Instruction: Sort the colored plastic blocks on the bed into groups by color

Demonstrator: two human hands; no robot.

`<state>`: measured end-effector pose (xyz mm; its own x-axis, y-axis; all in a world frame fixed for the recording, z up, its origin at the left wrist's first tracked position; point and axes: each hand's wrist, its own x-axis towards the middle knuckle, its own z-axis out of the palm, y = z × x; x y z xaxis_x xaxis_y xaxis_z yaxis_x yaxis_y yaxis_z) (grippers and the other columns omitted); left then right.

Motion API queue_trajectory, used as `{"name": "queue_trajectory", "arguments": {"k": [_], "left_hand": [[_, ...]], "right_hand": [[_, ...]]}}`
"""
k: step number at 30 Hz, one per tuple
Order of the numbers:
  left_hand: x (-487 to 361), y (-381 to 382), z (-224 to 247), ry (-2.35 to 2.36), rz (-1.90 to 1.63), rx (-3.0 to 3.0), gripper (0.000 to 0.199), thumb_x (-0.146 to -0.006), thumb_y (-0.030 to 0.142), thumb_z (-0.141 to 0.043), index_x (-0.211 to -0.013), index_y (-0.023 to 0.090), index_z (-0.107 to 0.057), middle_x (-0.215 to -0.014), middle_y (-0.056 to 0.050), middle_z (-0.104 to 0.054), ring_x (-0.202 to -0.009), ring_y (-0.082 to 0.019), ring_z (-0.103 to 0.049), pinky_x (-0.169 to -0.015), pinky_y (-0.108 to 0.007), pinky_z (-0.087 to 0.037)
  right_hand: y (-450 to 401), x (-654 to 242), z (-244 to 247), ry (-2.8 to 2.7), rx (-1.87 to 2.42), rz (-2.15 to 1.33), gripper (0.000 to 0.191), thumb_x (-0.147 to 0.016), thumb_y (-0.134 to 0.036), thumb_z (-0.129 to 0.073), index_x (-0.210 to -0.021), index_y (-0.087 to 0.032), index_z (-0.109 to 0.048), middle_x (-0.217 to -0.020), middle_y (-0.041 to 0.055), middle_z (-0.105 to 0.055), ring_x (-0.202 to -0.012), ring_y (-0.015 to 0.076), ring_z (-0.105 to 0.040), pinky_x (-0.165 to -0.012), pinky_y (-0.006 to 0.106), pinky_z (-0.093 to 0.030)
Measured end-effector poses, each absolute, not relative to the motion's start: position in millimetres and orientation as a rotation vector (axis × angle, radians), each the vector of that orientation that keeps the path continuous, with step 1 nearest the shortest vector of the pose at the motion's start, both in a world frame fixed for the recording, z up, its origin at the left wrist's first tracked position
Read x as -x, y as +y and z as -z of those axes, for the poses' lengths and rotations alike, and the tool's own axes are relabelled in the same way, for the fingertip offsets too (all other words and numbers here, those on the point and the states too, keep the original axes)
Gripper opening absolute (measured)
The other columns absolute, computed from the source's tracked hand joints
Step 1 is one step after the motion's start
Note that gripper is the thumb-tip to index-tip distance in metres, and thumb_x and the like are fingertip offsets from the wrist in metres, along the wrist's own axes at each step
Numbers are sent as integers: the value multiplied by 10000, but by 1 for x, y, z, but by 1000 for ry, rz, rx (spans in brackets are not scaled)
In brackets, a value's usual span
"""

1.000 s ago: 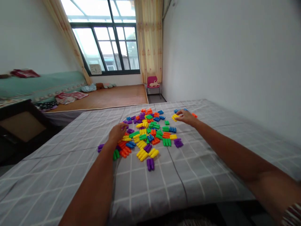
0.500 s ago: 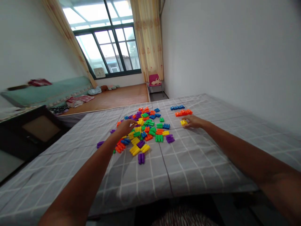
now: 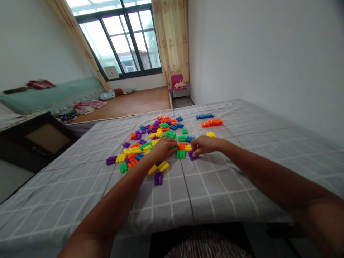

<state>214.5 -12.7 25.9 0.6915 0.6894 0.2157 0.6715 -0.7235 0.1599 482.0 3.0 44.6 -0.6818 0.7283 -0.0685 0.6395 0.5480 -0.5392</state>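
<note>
Connector-like plastic building blocks with rounded ribs, in several colours, lie in a loose pile on the checked cloth. My left hand (image 3: 166, 147) rests over the pile's right part, fingers bent together. Beneath its fingertips a bit of a green block (image 3: 173, 147) shows; its grip is mostly hidden. My right hand (image 3: 204, 144) reaches in from the right, thumb and fingers curled around a purple block (image 3: 192, 155). Against those fingers sits a yellow block (image 3: 188, 147), with an orange block (image 3: 182, 146) at its left. A three-ribbed green block (image 3: 181, 154) lies between the hands.
Beyond my right hand lie a row of blue blocks (image 3: 204, 116), a row of orange blocks (image 3: 212, 123) and a single yellow block (image 3: 211, 134). A purple block (image 3: 158, 178) lies nearest me. A white wall (image 3: 255, 53) borders the table's right side.
My right hand has let go of the yellow block at the right and moved left to the purple block. My left hand has shifted right across the pile. The camera has tilted down slightly.
</note>
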Motion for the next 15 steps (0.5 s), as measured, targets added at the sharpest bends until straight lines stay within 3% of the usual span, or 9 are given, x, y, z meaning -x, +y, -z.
{"name": "queue_trajectory", "arguments": {"k": [3, 8, 11, 15], "left_hand": [[-210, -13, -19, 1221, -470, -2770, 261, -922, 358, -521, -1066, 252, -712, -1117, -63, -698, -1064, -220, -595, -966, -385, -445], [-208, -13, -11, 1260, -537, -2762, 284, -938, 389, -499, -1080, 263, -711, -1149, -61, -686, -1086, -217, -579, -976, -395, -432], [-206, -12, -9, 1253, -522, -2788, 288, -943, 380, -491, -1104, 270, -702, -1170, -56, -679, -1100, -218, -574, -975, -392, -432], [-204, -11, -8, 1265, -513, -2809, 283, -938, 383, -500, -1109, 268, -694, -1182, -45, -679, -1102, -222, -574, -969, -391, -434]], "right_hand": [[2, -484, -36, -2517, 1008, -963, 291, -675, -462, -758, -850, -237, -701, -748, -15, -691, -706, 163, -638, -597, 247, -466], [31, -530, -37, -2222, 1001, -1082, 353, -702, -455, -721, -893, -184, -599, -876, 35, -683, -778, 165, -652, -678, 278, -510], [55, -581, -40, -1999, 1294, -774, 289, -737, -387, -699, -890, -198, -541, -877, 43, -690, -761, 169, -654, -684, 287, -509], [71, -643, -33, -1883, 1926, -61, 221, -750, -302, -672, -931, -208, -586, -866, 69, -699, -804, 228, -659, -703, 321, -486]]}}
